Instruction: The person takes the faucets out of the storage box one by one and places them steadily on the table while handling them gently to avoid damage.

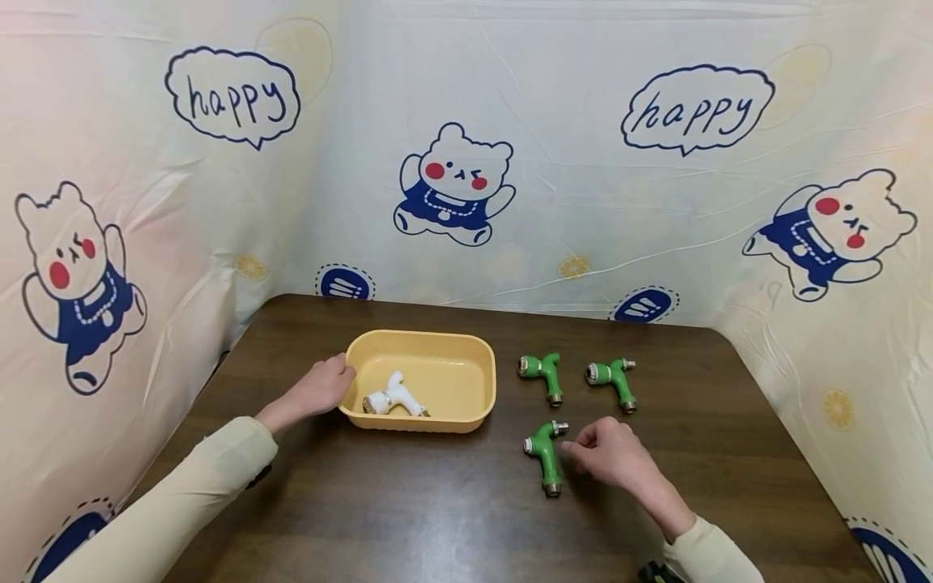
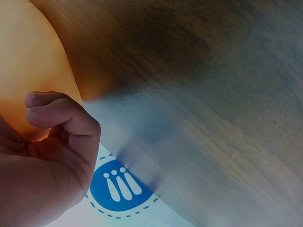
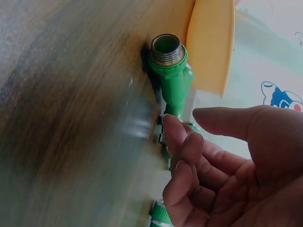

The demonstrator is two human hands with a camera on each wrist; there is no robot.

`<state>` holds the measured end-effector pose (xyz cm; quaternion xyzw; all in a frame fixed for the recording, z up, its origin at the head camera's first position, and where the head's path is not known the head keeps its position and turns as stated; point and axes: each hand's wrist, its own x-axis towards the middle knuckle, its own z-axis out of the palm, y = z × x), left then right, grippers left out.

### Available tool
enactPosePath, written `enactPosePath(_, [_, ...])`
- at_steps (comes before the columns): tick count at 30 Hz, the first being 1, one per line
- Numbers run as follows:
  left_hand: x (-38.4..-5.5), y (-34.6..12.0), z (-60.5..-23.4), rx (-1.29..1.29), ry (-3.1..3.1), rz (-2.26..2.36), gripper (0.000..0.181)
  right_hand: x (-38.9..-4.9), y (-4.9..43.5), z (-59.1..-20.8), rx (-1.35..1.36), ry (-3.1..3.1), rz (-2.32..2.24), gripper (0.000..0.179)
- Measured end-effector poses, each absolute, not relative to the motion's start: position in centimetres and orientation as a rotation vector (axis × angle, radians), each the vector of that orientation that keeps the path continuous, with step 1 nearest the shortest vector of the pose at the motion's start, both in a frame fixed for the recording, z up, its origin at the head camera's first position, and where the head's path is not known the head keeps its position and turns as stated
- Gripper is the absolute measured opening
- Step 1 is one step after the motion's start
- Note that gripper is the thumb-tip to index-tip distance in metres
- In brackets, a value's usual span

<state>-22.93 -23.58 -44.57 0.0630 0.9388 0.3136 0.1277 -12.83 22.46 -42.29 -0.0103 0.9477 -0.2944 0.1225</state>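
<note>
My left hand (image 1: 317, 389) has the tub (image 1: 459, 376) pinched by its left rim, white tap (image 1: 397, 395) inside; right hand (image 1: 611, 453) kinda loosely curled, gripping nothing, just beside the front green tap (image 1: 547, 456).

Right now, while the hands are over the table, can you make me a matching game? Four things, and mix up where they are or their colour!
1. White tap
2. Left hand
3. Right hand
4. Table

A. Beside a green tap
B. Brown
C. Inside the yellow tub
D. At the tub's edge

Pairs: 1-C, 2-D, 3-A, 4-B
</note>
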Motion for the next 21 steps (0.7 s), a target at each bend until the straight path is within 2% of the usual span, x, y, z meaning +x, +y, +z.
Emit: enactPosePath(21, [-23.07, -23.63, -44.75, 0.187, 2.736, 0.907, 0.043, -13.15, 22.88, -42.41, -0.109, 2.737, -0.878, 0.028])
